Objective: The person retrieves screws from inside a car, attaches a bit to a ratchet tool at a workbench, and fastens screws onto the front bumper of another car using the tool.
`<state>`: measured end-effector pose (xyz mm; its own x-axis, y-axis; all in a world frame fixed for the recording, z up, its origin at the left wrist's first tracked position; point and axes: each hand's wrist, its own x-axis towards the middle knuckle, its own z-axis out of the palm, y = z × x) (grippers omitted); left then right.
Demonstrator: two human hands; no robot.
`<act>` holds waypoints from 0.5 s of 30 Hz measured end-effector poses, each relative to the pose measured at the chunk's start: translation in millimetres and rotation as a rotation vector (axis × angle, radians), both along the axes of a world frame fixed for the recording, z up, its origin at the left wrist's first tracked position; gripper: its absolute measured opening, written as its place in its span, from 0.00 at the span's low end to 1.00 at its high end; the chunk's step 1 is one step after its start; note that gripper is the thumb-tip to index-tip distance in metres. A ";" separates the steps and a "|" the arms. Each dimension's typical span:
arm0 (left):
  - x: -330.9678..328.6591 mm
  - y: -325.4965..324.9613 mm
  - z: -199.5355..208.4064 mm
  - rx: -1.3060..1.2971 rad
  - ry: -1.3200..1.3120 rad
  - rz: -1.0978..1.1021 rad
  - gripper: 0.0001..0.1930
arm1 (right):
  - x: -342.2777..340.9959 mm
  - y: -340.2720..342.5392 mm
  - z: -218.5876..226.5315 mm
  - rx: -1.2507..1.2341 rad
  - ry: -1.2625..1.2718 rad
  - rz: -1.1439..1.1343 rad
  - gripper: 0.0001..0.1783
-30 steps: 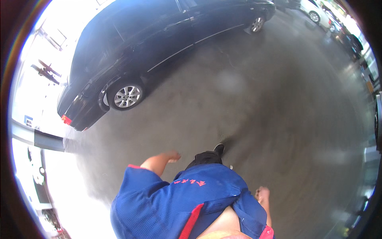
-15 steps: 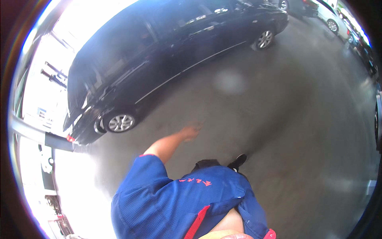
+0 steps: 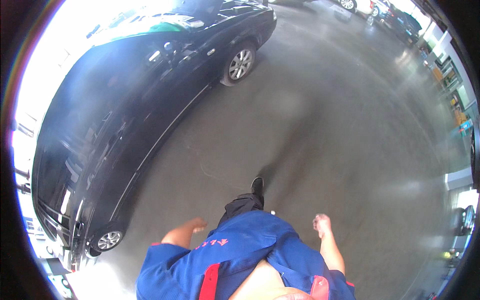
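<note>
My left hand (image 3: 199, 224) hangs low in front of my left side, its fingers loosely apart and slightly blurred. Nothing shows in it. On the other side, my right hand (image 3: 322, 225) is held out from my body with its fingers curled in, and no object can be seen in it. Both hands are over the grey floor (image 3: 330, 150) and touch nothing. Closest to my left hand is a black car (image 3: 145, 100), parked along my left, its side and two silver wheels in view.
One black shoe (image 3: 257, 186) is stretched ahead on the floor below my blue shirt (image 3: 250, 235). Farther off, a dark car (image 3: 400, 22) and a white car (image 3: 350, 4) stand at the upper right. Shelving and equipment (image 3: 452, 80) line the right side.
The view has turned and moved forward along the black car, which now lies more to the left. My left hand has drawn back toward my body. My right hand has come into view.
</note>
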<state>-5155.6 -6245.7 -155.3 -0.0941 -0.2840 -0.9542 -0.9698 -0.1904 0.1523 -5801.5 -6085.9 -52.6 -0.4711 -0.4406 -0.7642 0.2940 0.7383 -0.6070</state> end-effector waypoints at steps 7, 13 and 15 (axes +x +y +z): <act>-260.9 -455.7 131.9 -0.613 0.216 0.106 0.20 | -100.3 -89.4 -4.1 -0.024 0.053 0.686 0.07; -404.8 -703.5 154.0 -0.712 0.271 0.275 0.18 | -229.5 -253.6 -114.4 0.149 0.036 0.574 0.10; -450.7 -732.2 136.3 -0.650 0.259 0.315 0.20 | -300.6 -335.8 -108.2 0.007 0.313 1.073 0.12</act>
<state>-5606.3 -6977.9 -19.0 -0.1134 -0.8307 -0.5450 -0.8027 -0.2467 0.5430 -6102.1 -6421.7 -160.7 -0.0221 -0.7306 -0.6824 -0.6628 0.5217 -0.5372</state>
